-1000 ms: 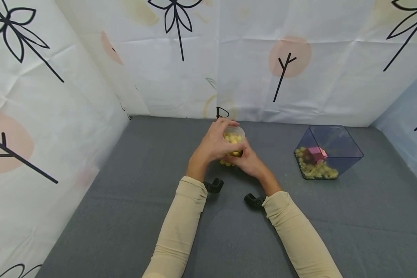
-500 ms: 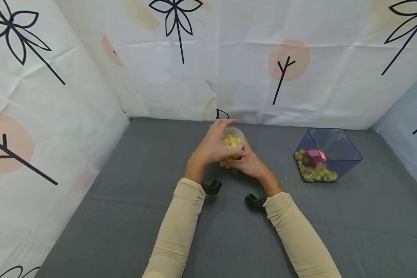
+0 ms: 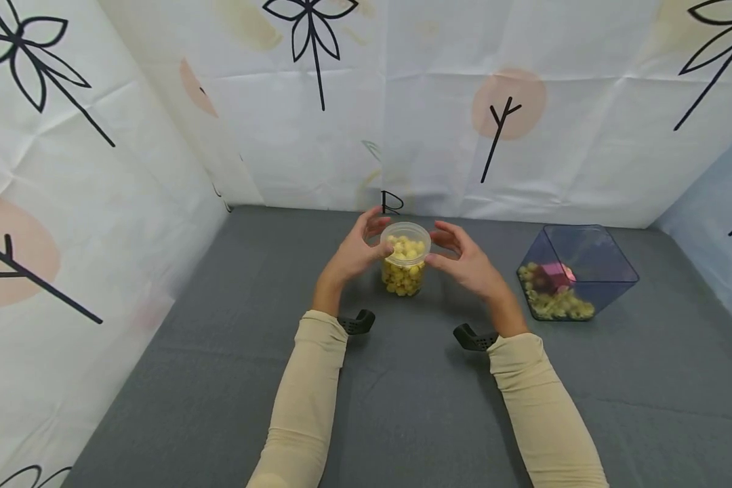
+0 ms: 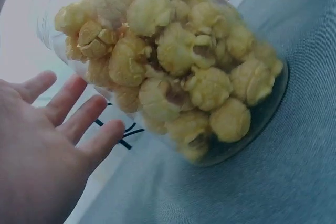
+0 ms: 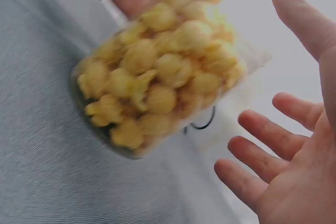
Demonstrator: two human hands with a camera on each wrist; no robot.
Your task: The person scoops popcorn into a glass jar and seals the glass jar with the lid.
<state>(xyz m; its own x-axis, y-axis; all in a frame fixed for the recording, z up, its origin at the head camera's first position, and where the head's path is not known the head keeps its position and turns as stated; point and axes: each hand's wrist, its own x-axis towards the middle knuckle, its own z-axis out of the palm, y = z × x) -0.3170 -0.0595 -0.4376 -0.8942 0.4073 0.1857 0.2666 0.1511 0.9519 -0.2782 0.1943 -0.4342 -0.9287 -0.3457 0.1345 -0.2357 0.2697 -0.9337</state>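
A clear plastic jar (image 3: 403,279) of yellow popcorn (image 4: 173,61) stands upright on the grey table, a translucent lid (image 3: 406,262) at its top. My left hand (image 3: 352,256) is at the jar's left side, thumb overlapping the lid's edge, fingers spread loosely behind. On the other side, my right hand (image 3: 463,263) has its thumb tip right at the rim and its fingers relaxed. In the right wrist view those fingers (image 5: 262,150) are extended beside the jar, which looks blurred there. Neither hand is curled round it.
To the right stands a see-through bluish bin (image 3: 606,268), with popcorn (image 3: 558,305) in its bottom and a pink object (image 3: 556,274) on top. A patterned white cloth (image 3: 427,156) hangs along the back edge of the grey table (image 3: 402,407).
Earlier both hands were wrapped round the jar, the left across its lid and the right lower down. They have drawn apart to either side, leaving the jar standing in plain sight.
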